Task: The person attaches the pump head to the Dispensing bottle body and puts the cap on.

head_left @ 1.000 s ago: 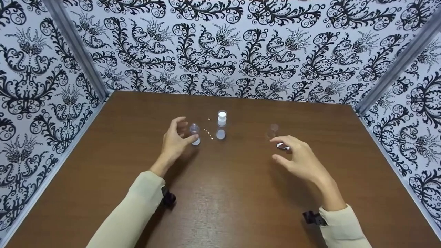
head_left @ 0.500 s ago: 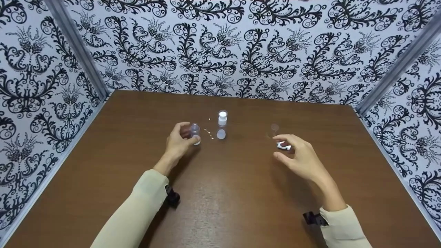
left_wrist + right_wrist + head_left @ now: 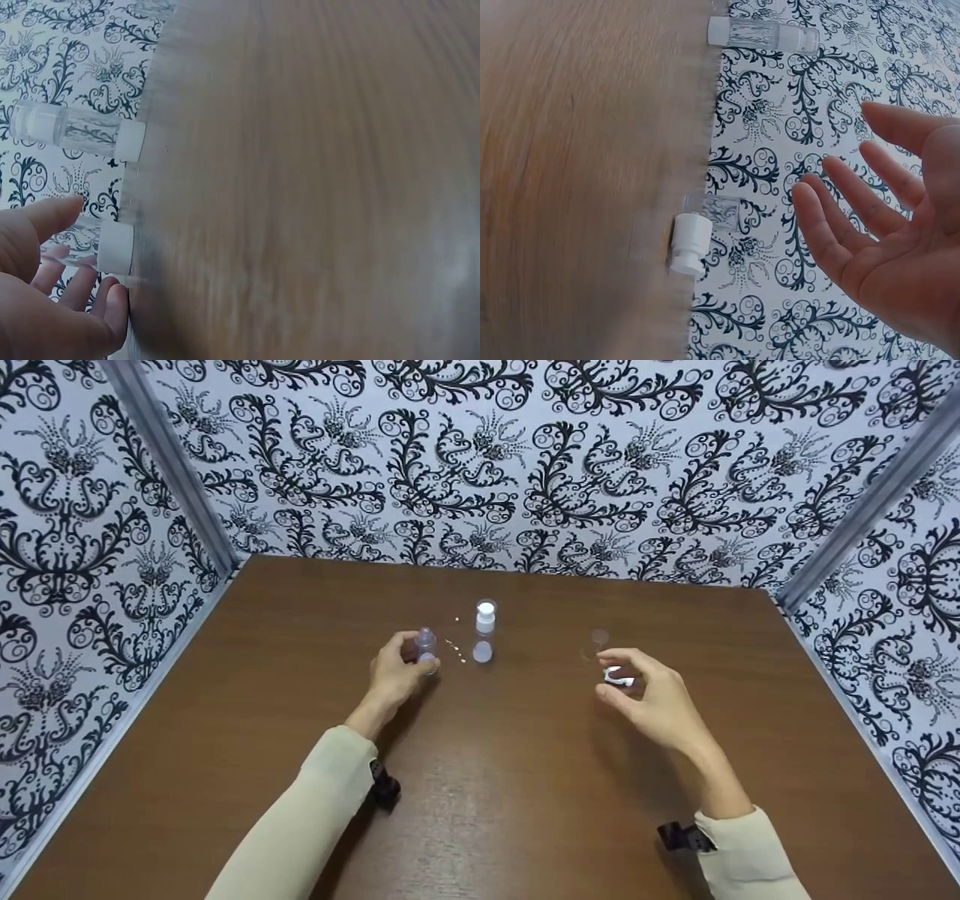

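Note:
My left hand (image 3: 397,667) has its thumb and fingers round a small clear bottle (image 3: 427,643) with a white base; it stands upright on the table. In the left wrist view, the bottle's white base (image 3: 116,247) shows past the left hand (image 3: 52,300), thumb on one side and fingers on the other. My right hand (image 3: 660,701) is held with thumb and fingers apart, nothing between them, beside a white pump top (image 3: 619,678) lying on its side. Behind that top is a clear cap (image 3: 599,638). The right wrist view shows the open right hand (image 3: 892,217) away from the pump top (image 3: 691,241).
Between my hands stands another clear bottle with a white pump top (image 3: 485,619) and a clear cover. Several small pale bits (image 3: 455,650) lie on the brown table (image 3: 480,750) between the two bottles. Patterned walls (image 3: 480,457) rise behind and at both sides.
My left hand has moved slightly right and its fingers have closed in round the small bottle. My right hand has barely moved, its thumb and index finger slightly nearer each other.

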A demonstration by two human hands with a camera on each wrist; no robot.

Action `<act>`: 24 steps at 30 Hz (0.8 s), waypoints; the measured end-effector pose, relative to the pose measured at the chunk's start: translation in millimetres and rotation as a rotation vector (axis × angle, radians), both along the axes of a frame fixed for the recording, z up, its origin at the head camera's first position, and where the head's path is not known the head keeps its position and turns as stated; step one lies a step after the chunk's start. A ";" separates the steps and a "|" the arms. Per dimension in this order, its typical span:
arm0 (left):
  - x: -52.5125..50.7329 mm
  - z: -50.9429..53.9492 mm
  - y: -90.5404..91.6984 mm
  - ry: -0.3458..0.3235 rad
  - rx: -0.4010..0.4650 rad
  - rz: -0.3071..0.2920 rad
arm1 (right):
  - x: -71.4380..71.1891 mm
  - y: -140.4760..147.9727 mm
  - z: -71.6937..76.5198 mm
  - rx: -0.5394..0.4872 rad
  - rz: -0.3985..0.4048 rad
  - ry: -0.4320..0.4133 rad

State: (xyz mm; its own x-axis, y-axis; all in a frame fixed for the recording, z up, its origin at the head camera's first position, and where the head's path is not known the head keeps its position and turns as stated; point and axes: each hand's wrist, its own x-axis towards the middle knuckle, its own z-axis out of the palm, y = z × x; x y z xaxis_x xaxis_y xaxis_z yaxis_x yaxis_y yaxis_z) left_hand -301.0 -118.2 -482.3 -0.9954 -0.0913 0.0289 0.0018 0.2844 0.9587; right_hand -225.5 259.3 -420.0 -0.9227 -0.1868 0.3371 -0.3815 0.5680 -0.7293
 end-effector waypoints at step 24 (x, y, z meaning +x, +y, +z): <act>21.1 14.2 15.7 0.131 -0.062 -0.041 | -13.6 15.3 -5.3 -0.047 -0.073 -0.034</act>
